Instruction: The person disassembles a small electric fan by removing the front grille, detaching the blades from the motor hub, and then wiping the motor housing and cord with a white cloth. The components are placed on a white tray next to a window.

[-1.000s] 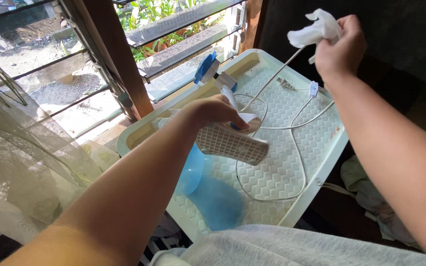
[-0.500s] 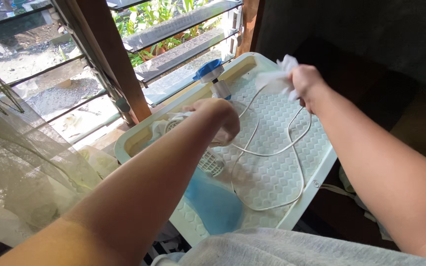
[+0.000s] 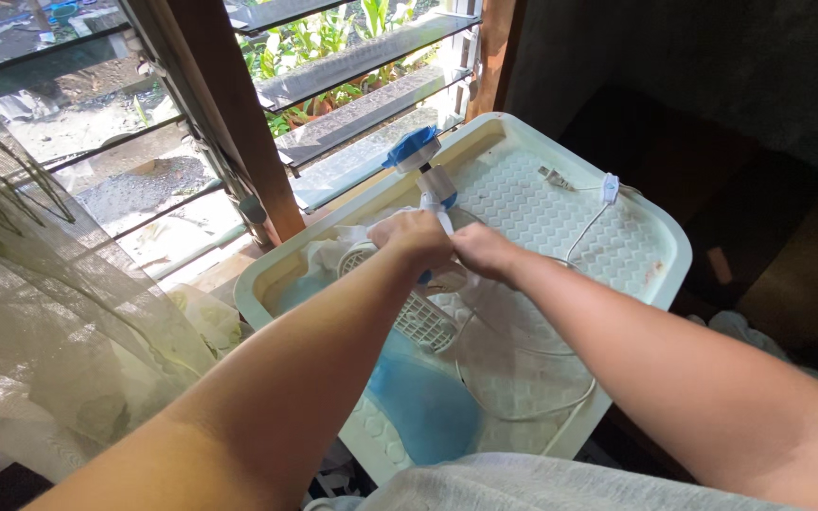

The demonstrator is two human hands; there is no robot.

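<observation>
Fingers of right hand now down beside left hand, both closed around the small white fan, no longer raised.

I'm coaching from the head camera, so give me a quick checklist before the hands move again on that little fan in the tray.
1. Left hand has a grip on the fan: ok.
2. Right hand is at the fan beside the left: ok.
3. Cloth in the right hand: cannot tell, hidden.
4. White cord lies loose inside the tray: ok.
5. Plug lies in the tray, unplugged: ok.
6. Blue clamp end rests on the tray rim: ok.
</observation>
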